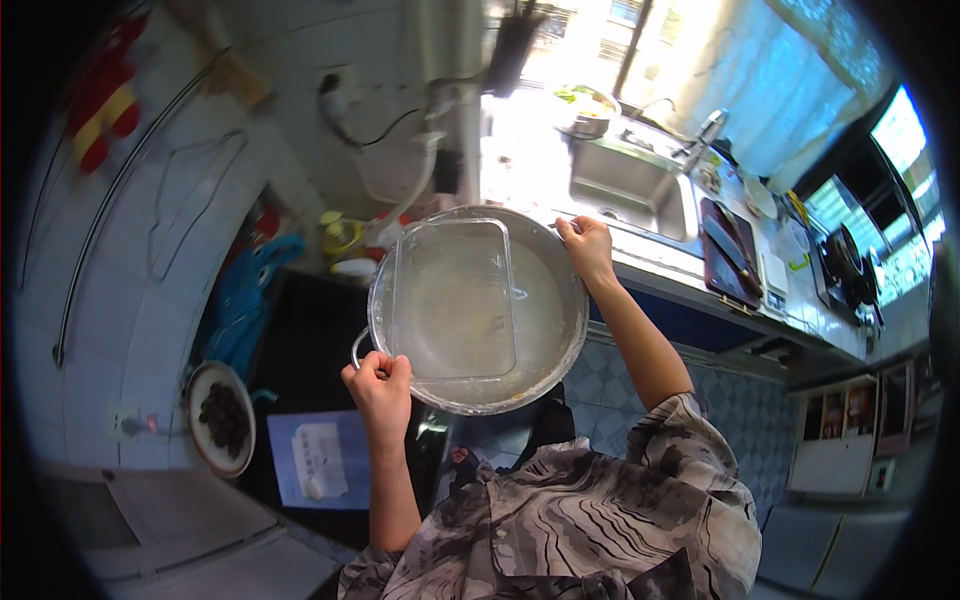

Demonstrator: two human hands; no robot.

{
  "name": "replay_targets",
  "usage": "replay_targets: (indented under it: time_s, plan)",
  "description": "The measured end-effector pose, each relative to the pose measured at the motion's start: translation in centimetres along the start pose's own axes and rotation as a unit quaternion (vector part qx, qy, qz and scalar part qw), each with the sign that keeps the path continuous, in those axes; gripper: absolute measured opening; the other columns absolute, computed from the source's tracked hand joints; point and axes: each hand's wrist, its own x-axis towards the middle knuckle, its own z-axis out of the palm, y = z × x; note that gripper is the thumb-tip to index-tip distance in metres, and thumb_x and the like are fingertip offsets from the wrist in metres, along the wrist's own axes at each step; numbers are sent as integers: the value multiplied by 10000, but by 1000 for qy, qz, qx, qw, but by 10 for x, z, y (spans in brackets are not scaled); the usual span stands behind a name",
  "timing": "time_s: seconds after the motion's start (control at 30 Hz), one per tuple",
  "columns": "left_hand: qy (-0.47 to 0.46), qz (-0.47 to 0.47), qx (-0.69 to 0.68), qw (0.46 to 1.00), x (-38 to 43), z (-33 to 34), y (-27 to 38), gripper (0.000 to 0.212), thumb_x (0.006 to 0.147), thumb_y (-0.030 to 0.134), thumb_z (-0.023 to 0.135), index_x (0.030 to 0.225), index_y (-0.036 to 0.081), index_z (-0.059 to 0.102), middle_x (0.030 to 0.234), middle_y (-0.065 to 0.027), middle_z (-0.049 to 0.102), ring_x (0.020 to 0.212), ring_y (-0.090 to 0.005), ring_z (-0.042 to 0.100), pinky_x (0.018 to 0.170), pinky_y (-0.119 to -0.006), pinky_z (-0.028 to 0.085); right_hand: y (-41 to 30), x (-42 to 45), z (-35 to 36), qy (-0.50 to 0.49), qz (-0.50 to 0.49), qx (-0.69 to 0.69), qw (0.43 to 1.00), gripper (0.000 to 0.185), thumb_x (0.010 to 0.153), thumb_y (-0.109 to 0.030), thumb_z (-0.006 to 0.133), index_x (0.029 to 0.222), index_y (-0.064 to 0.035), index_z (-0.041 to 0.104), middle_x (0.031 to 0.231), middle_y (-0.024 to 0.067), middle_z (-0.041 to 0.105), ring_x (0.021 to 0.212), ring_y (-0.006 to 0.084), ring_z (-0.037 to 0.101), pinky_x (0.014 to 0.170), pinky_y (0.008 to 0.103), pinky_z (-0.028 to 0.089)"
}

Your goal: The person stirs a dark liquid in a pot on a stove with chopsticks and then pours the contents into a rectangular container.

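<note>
In front of my chest I hold a wide metal pot (pixel 576 322) by its two side handles. My left hand (pixel 381 382) is closed around the left loop handle, with its thumb near the corner of a clear plastic lid or tray (pixel 454 300). That clear rectangular piece lies across the left and middle part of the pot's mouth. My right hand (pixel 587 247) grips the handle on the far right side, which is mostly hidden by the fingers. The pot's inside looks pale and cloudy with residue around the wall; whether it holds liquid I cannot tell.
Ahead, the counter has a steel sink (pixel 634 191), a faucet (pixel 705 135), a metal pot with greens (pixel 589 112), a cutting board with a cleaver (pixel 727 255) and a white kitchen scale (pixel 772 277). Leftward, a black table (pixel 300 337) bears a blue box (pixel 319 459) and a bowl of dark fruit (pixel 244 450).
</note>
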Motion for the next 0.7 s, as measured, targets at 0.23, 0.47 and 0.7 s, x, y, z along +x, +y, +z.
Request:
replay_targets:
  time_s: [0.23,0.47,0.7]
  plan:
    - [-81,33,-37,996,-10,155,49,177,741,143,654,698,6,550,882,-130,408,675,-169,444,669,-301,437,96,67,-121,72,32,-43,996,301,798,-273,648,712,15,623,603,111,597,562,193,552,558,334,426]
    - [-155,40,-91,983,-1,310,94,134,753,106,636,730,10,547,920,-140,388,641,-162,447,641,-276,459,186,143,-207,122,64,-82,987,293,799,-260,650,718,19,611,601,146,592,556,226,566,569,346,437]
    - [-207,58,-53,975,35,431,131,146,743,145,628,781,13,578,970,-193,402,712,-198,461,680,-313,455,282,221,-250,167,68,-112,977,289,804,-241,651,690,21,609,579,111,584,528,163,530,542,321,424]
